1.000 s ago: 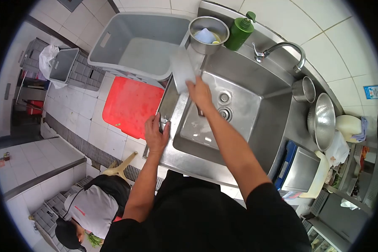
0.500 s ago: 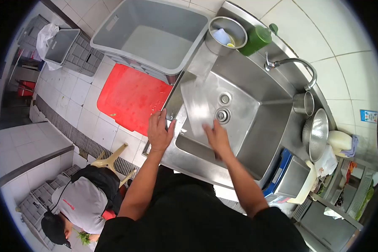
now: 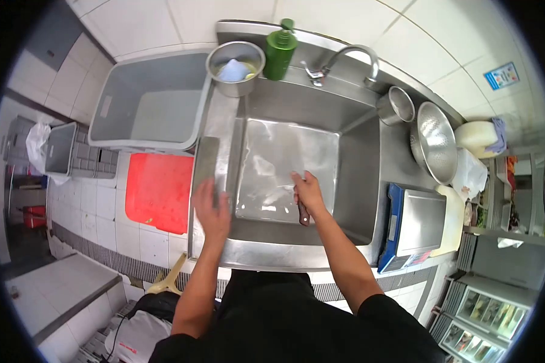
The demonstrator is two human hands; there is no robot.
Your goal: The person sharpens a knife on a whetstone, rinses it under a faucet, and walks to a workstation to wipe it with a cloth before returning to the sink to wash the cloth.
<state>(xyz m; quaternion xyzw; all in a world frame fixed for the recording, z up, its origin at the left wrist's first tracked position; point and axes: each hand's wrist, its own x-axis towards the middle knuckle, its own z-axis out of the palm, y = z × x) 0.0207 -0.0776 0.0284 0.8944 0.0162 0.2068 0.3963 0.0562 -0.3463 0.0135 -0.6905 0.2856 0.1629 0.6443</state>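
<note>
My right hand (image 3: 309, 192) is closed round a dark brown riveted handle of a knife (image 3: 304, 215) over the sink (image 3: 360, 181). Its blade cannot be told apart from the shiny sink floor. My left hand (image 3: 212, 213) is over the sink's left ledge, blurred, with fingers apart and nothing in them. Just beyond its fingertips a flat grey strip (image 3: 206, 158) lies along the ledge.
Behind the sink stand a metal pot (image 3: 235, 85) with a cloth, a green pump bottle (image 3: 280, 53) and a tap (image 3: 352, 53). A colander (image 3: 434, 142) and scale (image 3: 419, 221) are right. Left are a grey crate (image 3: 145, 142) and red lid (image 3: 157, 190); a person crouches behind.
The view has turned, so the sink now appears straighter. The blurred pale blade seen before my right hand no longer stands out, and the handle now shows. My left hand has lifted from the sink's edge.
</note>
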